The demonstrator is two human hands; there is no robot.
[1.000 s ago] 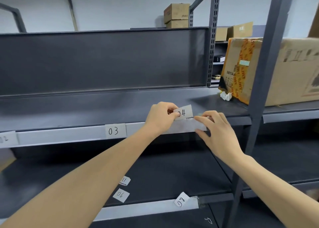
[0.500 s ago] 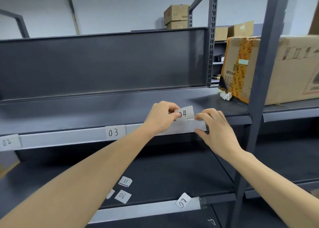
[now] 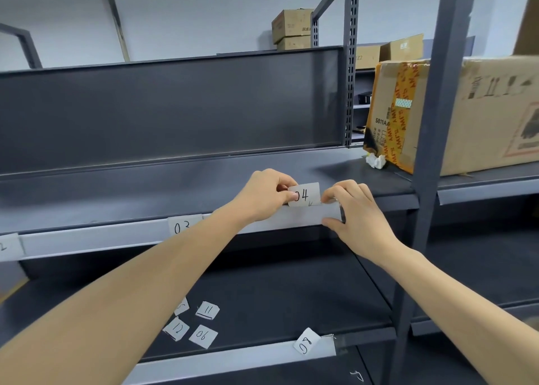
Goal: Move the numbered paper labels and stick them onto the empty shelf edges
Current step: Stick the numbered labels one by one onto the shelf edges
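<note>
Label 03 [image 3: 184, 225] is already on the shelf edge strip [image 3: 87, 239], label 04 [image 3: 304, 195], pinched by the left hand [image 3: 264, 196] at the strip's top while the right hand [image 3: 354, 209] pinches the strip end beside it, appears not yet stuck, and loose labels [image 3: 203, 335] remain on the lower shelf.

Labels 04 [image 3: 304, 195], 03 [image 3: 184, 225], 11 [image 3: 207, 310], 06 [image 3: 203, 336]

The 04 label [image 3: 304, 194] stands at the upper shelf edge [image 3: 87, 239], between the left hand [image 3: 262, 198] and the right hand [image 3: 357, 214], right of the 03 label [image 3: 183, 225]. On the lower shelf [image 3: 291, 297] lie the 11 label [image 3: 207, 310], 12 label [image 3: 176, 329] and 06 label [image 3: 203, 336]; the 08 label [image 3: 306, 341] leans on its front edge.
</note>
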